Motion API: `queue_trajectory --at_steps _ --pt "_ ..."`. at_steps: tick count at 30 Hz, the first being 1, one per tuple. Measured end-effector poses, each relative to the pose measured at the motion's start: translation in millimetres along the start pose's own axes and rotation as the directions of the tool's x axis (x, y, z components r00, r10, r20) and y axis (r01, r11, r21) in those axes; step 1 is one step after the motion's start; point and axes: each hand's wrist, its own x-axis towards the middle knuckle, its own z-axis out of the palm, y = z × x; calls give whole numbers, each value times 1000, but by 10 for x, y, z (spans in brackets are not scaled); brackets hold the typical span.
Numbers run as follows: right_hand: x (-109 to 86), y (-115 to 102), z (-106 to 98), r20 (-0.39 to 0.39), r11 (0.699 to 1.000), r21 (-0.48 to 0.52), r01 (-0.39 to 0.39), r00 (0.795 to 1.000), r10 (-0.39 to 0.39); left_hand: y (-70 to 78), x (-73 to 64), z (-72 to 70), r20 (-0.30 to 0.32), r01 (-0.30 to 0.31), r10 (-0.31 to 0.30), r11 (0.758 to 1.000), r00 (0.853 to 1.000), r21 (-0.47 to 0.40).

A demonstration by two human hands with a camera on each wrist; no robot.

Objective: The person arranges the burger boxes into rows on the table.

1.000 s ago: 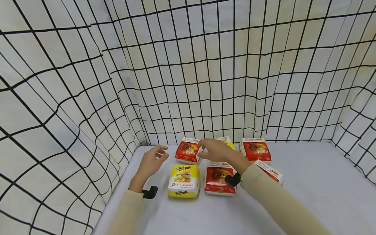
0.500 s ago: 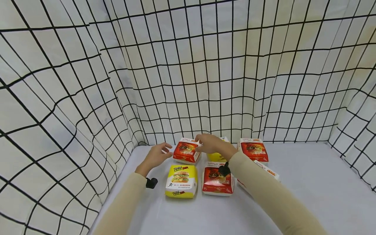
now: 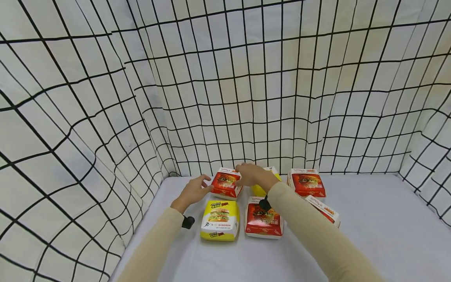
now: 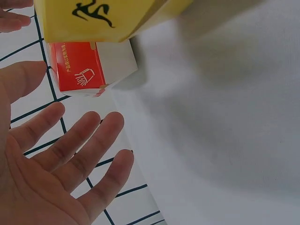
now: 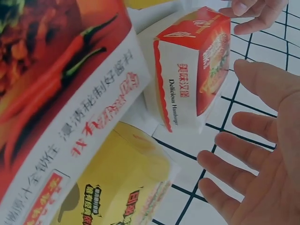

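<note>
A red burger box (image 3: 225,185) stands at the back left of the white table, between my two hands. My left hand (image 3: 193,192) is at its left side with fingers loosely spread; in the right wrist view, its fingertips (image 5: 243,9) look close to the box, but contact is unclear. My right hand (image 3: 251,175) hovers at the box's right side. In the right wrist view, its fingers (image 5: 229,168) are extended and apart from the box. Neither palm holds anything. In front lies a yellow-and-white burger box (image 3: 220,220); beside it is another red box (image 3: 264,221).
A yellow box (image 3: 258,190) is partly hidden behind my right hand. One more red box (image 3: 307,183) sits at the back right, with a tilted red-and-white box (image 3: 323,209) partly under my right sleeve. Black-gridded white walls (image 3: 225,90) enclose the table.
My left hand has moved right and closer to the back-left red box. The right hand has shifted slightly left, uncovering more of the yellow box. The boxes stay in place.
</note>
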Motion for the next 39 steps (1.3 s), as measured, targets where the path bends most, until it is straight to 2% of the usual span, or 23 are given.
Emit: queue_trajectory --at_steps 7,12,18,25,39 --pt "86 52 104 -15 999 -24 -30 999 29 -6 27 5 0 -26 26 1000 1000 9" --pt "96 50 110 -17 997 -44 -66 998 65 30 31 21 16 -19 19 1000 1000 -5" --pt "121 7 85 10 995 -51 -85 996 86 63 35 1 4 -21 21 1000 1000 -2" --pt "95 -48 106 36 994 -45 -96 995 98 59 48 31 18 -16 16 1000 1000 9" --pt "132 -68 189 54 982 -128 -142 987 150 65 46 52 -6 -42 42 998 999 36"
